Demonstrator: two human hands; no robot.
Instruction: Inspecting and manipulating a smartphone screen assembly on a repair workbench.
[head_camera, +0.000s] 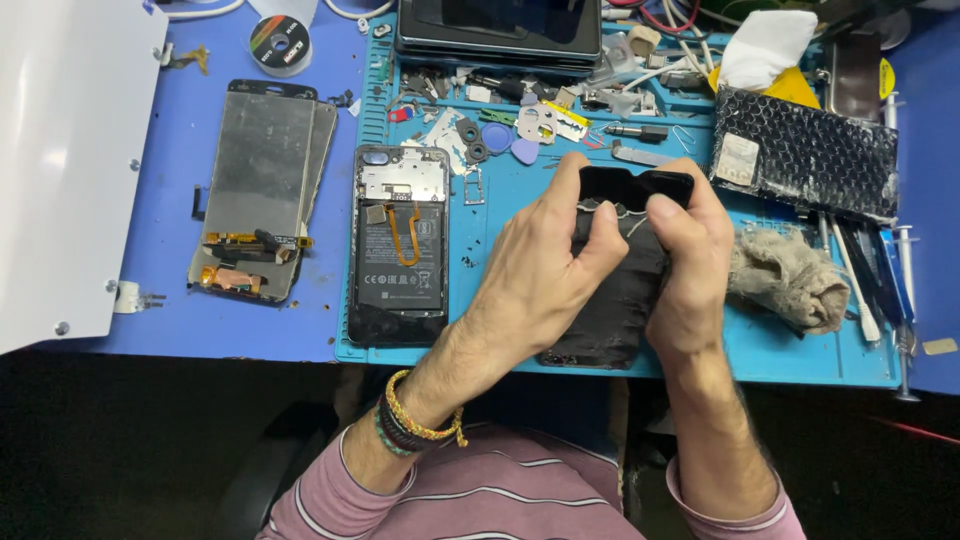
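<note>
My left hand (545, 265) and my right hand (690, 255) both grip a black phone back cover (615, 300) over the blue mat (500, 200). The fingertips of both hands pinch at its upper end, where thin strands of glue show. The cover's lower end rests near the mat's front edge. To the left of my hands lies an opened phone body (400, 245) with its black battery and an orange flex cable exposed.
A detached screen panel (262, 190) lies on the blue table at left, beside a white board (70, 160). A grey rag (785, 275), black bubble wrap (805, 150), tools (880, 270), small parts (520, 120), a tape roll (280, 42) and a dark device (500, 30) surround the mat.
</note>
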